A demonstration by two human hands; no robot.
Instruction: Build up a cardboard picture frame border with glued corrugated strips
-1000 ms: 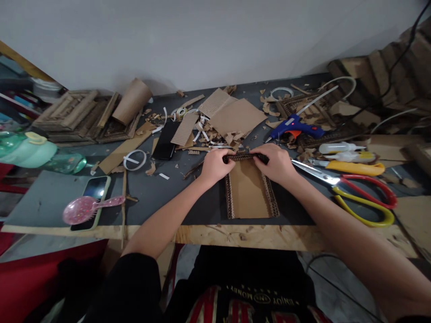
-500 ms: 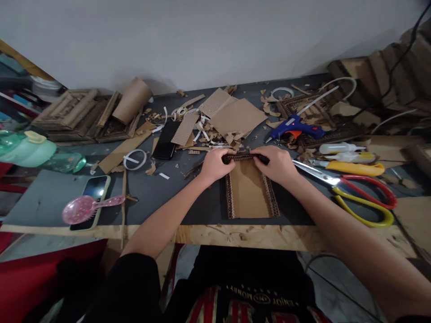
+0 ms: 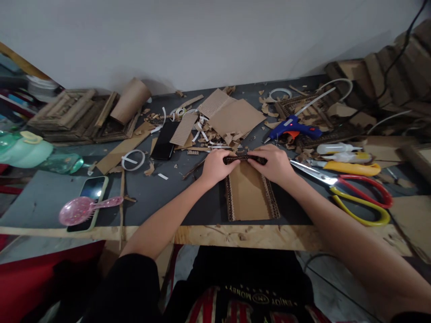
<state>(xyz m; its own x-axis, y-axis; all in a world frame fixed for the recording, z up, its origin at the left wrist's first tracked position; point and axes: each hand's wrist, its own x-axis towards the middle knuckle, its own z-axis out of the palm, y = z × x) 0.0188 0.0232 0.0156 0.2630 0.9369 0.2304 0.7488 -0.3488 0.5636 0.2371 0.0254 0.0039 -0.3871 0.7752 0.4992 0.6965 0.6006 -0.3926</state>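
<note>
Flat on the dark table mat, near the front edge, lies a rectangular cardboard panel [image 3: 249,193] with raised corrugated strips along its left and right sides. Across its far end runs another corrugated cardboard strip [image 3: 244,159]. My left hand [image 3: 218,167] grips the left end of that strip, thumb on the near side. At the strip's right end my right hand [image 3: 272,165] pinches it the same way. Both thumbs point inward, a small gap between them. The fingertips behind the strip are hidden.
To the right lie large scissors [image 3: 336,181], a yellow-handled cutter [image 3: 352,168], glue bottles [image 3: 340,149] and a blue glue gun [image 3: 296,128]. Cardboard scraps [image 3: 235,116] and a black phone [image 3: 164,142] sit behind. A pink hairbrush [image 3: 79,211] rests on another phone at left.
My thumbs have moved closer together along the far strip, mostly the right one. The panel stays in place, and the view has shifted slightly.
</note>
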